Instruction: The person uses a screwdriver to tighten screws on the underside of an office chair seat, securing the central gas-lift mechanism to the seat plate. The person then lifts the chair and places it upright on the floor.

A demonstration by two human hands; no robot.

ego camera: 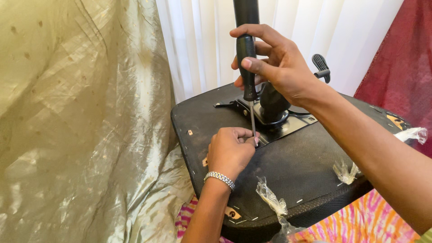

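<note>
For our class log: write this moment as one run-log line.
right hand: holds screwdriver upright | left hand: steadies tip at metal plate | upturned chair seat

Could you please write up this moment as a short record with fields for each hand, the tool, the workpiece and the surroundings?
Right hand: grips the black handle of the screwdriver, held upright.
Left hand: rests on the chair seat underside, fingers pinched at the screwdriver tip; a metal bracelet on the wrist.
Workpiece: upturned black chair seat with metal mounting plate and lever.
Loose bits: clear plastic wrap scraps on the seat edge.
Surroundings: gold fabric on the left, white curtain behind, red cloth on the right.
</note>
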